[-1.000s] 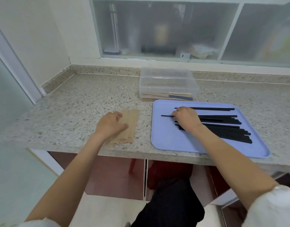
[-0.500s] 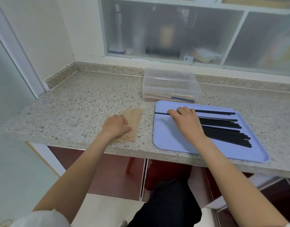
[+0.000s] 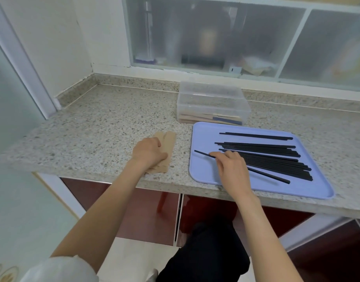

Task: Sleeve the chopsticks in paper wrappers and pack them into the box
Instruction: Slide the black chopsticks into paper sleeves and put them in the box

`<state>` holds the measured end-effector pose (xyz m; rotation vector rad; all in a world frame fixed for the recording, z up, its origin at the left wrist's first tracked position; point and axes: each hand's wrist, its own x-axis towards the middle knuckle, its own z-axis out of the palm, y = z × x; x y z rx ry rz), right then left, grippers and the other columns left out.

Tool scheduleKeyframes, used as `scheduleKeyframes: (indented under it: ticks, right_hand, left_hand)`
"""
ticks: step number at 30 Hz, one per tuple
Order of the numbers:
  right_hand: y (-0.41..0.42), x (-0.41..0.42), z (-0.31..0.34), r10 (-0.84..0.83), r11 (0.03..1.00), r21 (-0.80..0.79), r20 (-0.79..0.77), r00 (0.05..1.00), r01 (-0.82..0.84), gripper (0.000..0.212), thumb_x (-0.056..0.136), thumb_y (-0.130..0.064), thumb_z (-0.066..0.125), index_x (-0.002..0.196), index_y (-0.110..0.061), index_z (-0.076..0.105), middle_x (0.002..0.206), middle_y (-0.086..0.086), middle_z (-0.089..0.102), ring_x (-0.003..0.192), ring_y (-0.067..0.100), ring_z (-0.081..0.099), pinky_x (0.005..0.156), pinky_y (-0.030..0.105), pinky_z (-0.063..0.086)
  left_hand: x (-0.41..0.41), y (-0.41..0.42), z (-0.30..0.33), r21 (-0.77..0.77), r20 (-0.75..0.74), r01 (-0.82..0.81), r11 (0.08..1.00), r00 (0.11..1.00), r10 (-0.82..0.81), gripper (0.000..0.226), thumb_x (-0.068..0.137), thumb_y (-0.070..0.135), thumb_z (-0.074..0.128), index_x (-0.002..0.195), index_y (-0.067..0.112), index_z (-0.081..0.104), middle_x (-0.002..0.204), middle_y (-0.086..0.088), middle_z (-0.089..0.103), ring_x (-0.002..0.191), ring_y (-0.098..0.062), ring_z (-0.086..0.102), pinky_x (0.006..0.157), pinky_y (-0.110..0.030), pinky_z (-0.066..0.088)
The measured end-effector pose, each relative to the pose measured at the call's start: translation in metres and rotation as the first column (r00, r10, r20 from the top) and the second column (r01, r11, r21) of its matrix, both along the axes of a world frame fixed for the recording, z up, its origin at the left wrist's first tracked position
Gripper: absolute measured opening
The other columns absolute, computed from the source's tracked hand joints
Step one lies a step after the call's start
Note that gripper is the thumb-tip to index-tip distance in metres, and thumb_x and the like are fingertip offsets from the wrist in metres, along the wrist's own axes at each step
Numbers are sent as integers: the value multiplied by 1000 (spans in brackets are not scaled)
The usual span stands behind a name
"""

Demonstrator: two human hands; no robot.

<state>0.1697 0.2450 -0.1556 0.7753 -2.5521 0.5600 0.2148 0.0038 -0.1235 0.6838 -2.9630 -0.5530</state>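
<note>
Chopsticks (image 3: 272, 157), black, lie in a loose pile on a blue tray (image 3: 205, 176) on the counter (image 3: 93, 129). The right hand (image 3: 232, 169) pinches one chopstick (image 3: 203, 154) near its tip, fingers curled, the stick slanting across the tray. The left hand (image 3: 148, 152) rests on the brown wrappers (image 3: 168, 139), fingers bent; whether it grips one I cannot tell. A clear box (image 3: 212, 104) stands just behind the tray.

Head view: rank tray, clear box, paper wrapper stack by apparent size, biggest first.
1. Blue tray, clearly largest.
2. Clear box, though it sits farther from the camera.
3. Paper wrapper stack, smallest, partly covered by the left hand, so its full extent is unsure.
</note>
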Motion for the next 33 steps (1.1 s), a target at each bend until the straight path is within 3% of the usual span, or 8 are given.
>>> scheduleKeyframes:
  ticks: [5,9,13,19,23,25,29,33]
  right_hand:
    - [2,2,-1,-25,1000,-15,28,999,26,29,89,-3,55,112,-16,67,76,5,58,74,24,47,65,32,34]
    - [4,6,3,-37,998,-47,34,999,38,28,90,-4,56,112,-16,67,76,5,57,73,21,43,65,31,33]
    - [7,15,7,-40,993,-107,55,998,45,27,92,-6,54,112,-16,66,76,2,55,73,17,39,66,31,32]
    - [6,33,18,25,970,-243,125,992,7,28,95,-10,51,117,-21,65,76,-6,49,76,17,43,67,28,35]
    - [2,45,29,77,952,-305,160,984,-24,26,95,-14,50,116,-24,63,79,-11,51,81,12,47,69,25,36]
    - [0,50,32,77,945,-325,177,981,-15,20,94,-15,52,110,-24,62,80,-14,53,81,12,51,67,27,41]
    - [-3,57,31,65,950,-312,112,992,-27,14,92,-14,55,101,-22,63,82,-8,62,78,15,51,66,29,43]
    - [-7,60,30,14,969,-247,12,1000,-10,13,89,-10,59,97,-19,65,72,-1,59,70,19,49,62,29,40]
  left_hand:
    - [-3,-5,1,241,-13,-28,970,999,32,36,80,26,71,113,15,61,112,-5,64,103,-21,59,89,-31,47]
    - [0,-5,11,616,-106,18,787,993,60,22,86,12,65,108,7,65,80,-4,62,64,-10,58,61,-18,47]
    - [3,7,26,748,-231,133,650,971,68,14,92,14,59,104,10,63,82,2,61,75,-11,59,60,-14,49]
    - [-2,38,24,958,-286,264,117,919,271,16,99,10,43,92,11,57,87,-2,63,80,-10,64,79,-25,52]
    - [-12,60,14,872,-179,369,-323,853,490,22,102,12,33,96,8,53,67,2,47,46,-6,44,62,-21,45]
    - [-12,68,13,806,-148,398,-438,852,503,32,103,29,30,102,8,55,59,5,41,42,-7,35,60,-22,37]
    - [-9,80,13,744,-205,446,-498,861,465,55,96,56,33,115,9,54,58,6,41,44,-7,33,61,-22,33]
    - [-6,89,14,780,-273,470,-413,849,452,53,99,52,27,119,10,54,66,6,46,52,-7,40,63,-21,35]
